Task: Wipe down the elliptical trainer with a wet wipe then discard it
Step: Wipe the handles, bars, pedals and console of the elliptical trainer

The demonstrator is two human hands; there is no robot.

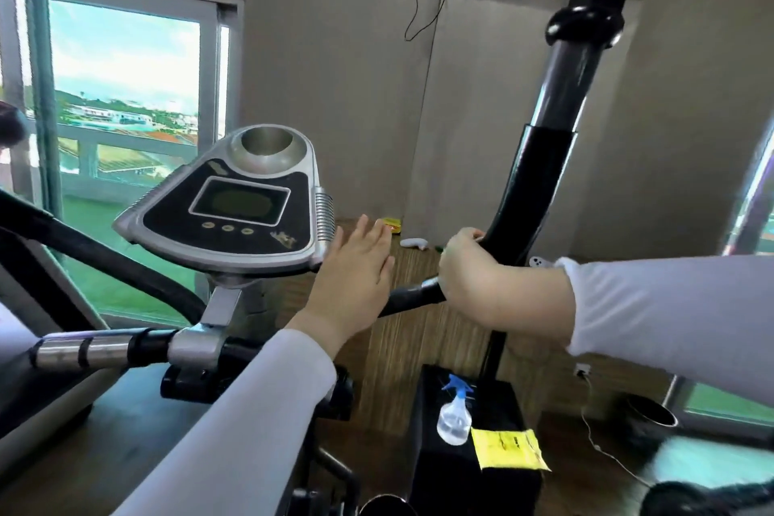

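Elliptical trainer (234, 218), spray bottle (454, 415) nearby

I have one view only: a wide-angle camera on the person's head, close behind the elliptical trainer's console (234, 205), facing forward and slightly down. The window (121, 96) bows at the left edge, and the upright handlebar (540, 180) leans right.

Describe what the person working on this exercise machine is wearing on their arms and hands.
Both arms are covered by long, close-fitting sleeves in a pale white-lilac fabric, plain and without markings. The left sleeve and the right sleeve both end at the wrist. The left hand and right hand are bare: no gloves, and no rings or watch can be seen.
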